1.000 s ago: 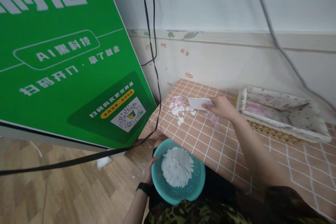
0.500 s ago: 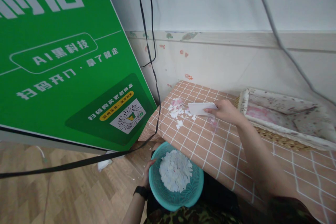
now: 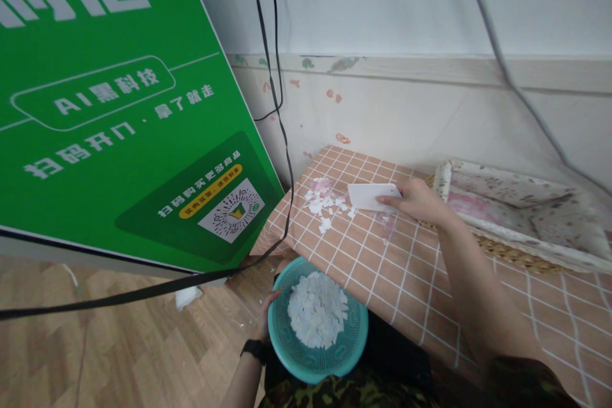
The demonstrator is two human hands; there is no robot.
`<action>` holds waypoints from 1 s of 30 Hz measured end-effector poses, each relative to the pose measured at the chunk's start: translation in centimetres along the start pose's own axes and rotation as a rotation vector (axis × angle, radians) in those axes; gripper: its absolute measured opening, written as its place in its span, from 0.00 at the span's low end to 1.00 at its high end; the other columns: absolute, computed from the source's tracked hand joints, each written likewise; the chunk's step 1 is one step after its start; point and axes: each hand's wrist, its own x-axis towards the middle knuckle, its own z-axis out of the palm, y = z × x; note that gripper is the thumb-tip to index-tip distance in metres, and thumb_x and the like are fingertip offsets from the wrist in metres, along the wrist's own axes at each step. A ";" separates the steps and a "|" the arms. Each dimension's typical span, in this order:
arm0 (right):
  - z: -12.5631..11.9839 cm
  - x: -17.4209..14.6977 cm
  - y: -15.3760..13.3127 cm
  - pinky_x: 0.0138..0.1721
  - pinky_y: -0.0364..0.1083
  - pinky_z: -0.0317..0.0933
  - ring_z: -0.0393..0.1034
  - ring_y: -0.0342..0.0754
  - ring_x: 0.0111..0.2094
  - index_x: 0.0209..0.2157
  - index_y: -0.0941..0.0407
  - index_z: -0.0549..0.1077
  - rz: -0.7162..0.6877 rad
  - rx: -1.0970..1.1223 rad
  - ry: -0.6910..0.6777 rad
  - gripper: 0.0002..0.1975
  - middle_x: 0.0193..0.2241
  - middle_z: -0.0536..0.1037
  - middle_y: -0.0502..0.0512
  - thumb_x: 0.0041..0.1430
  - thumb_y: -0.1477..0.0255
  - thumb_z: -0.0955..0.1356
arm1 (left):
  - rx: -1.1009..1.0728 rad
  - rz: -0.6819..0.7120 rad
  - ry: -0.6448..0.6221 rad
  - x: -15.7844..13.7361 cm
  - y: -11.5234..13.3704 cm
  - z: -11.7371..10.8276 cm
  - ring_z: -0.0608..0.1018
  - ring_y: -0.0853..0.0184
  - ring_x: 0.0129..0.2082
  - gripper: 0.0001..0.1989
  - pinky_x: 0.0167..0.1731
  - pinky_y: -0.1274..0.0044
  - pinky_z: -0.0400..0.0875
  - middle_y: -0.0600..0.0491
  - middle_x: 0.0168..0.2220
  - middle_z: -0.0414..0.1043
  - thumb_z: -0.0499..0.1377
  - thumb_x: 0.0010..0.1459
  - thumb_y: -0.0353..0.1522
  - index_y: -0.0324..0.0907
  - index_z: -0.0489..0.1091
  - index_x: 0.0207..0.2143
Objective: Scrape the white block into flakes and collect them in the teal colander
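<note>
My right hand (image 3: 415,201) grips a flat white scraper (image 3: 367,196) by its right end, low over the checked tablecloth. Left of the scraper lie loose white paper scraps (image 3: 320,204), with a pinkish patch among them. My left hand (image 3: 266,313) is closed on the left rim of a turquoise plastic basket (image 3: 351,347), tilted slightly in my lap just below the table edge. A heap of white paper scraps (image 3: 317,310) fills the basket's middle. Some fingers of my left hand are hidden behind the rim.
A fabric-lined wicker basket (image 3: 516,241) stands at the table's right, against the wall. A big green sign (image 3: 119,102) with white lettering rises at the left. A black cable (image 3: 287,159) hangs in front of the brown checked tablecloth (image 3: 406,280). Something white (image 3: 188,298) lies on the wooden floor.
My right hand has drawn the scraper slightly to the right, away from the scraps on the table. The turquoise basket stays in my left hand.
</note>
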 end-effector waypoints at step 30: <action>0.3 0.1 -0.1 0.19 0.42 0.46 0.57 0.40 0.17 0.16 0.58 0.66 -0.005 0.049 -0.025 0.22 0.14 0.64 0.48 0.53 0.55 0.64 | -0.039 -0.032 0.017 -0.2 0.1 -0.1 0.71 0.58 0.45 0.15 0.42 0.65 0.69 0.48 0.49 0.67 0.55 0.58 0.37 0.41 0.68 0.46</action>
